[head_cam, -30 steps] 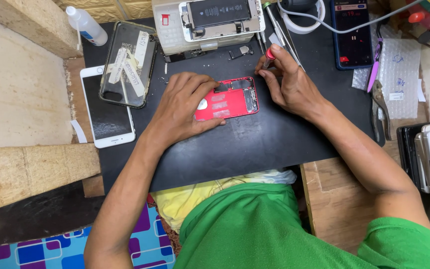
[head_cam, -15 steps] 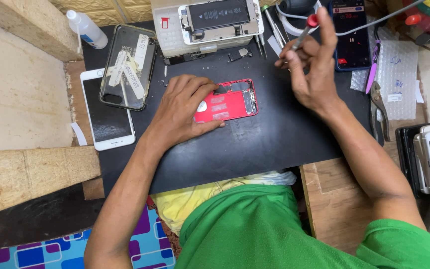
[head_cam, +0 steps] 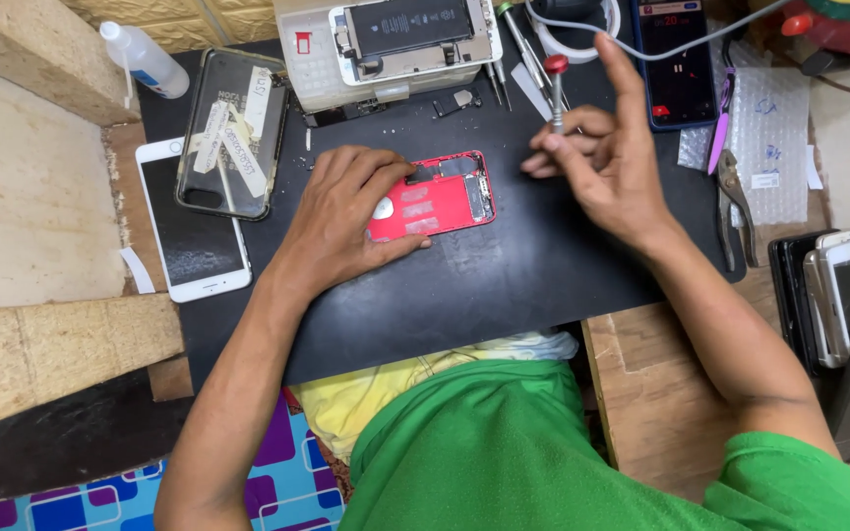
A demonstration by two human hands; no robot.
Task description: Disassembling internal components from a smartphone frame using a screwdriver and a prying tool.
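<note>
The left hand (head_cam: 346,211) lies flat on one red phone shell (head_cam: 440,197), fingers spread and pressing it down on the black mat (head_cam: 504,285), not closed around it; the shell sits near the middle of the mat, its open inside facing up. The right hand (head_cam: 612,162) is raised just to the right of the shell; thumb and bent fingers pinch one small screwdriver (head_cam: 556,93) with a red cap, held upright, while the forefinger points up and away.

At the top of the mat, one opened phone (head_cam: 410,39) lies on a pale box, its dark battery showing; two more screwdrivers (head_cam: 514,34) lie beside it. One dark phone (head_cam: 676,54) with a lit screen lies at the upper right, a cable running over it. On the left are one clear phone case (head_cam: 228,133) patched with tape, one white phone (head_cam: 184,221) face up, partly off the mat, and one small plastic bottle (head_cam: 145,59). On the right are one pair of pliers (head_cam: 735,206), touching a sheet of bubble wrap (head_cam: 769,138), and a stack of phones (head_cam: 848,295) at the table's edge; I cannot tell how many.
</note>
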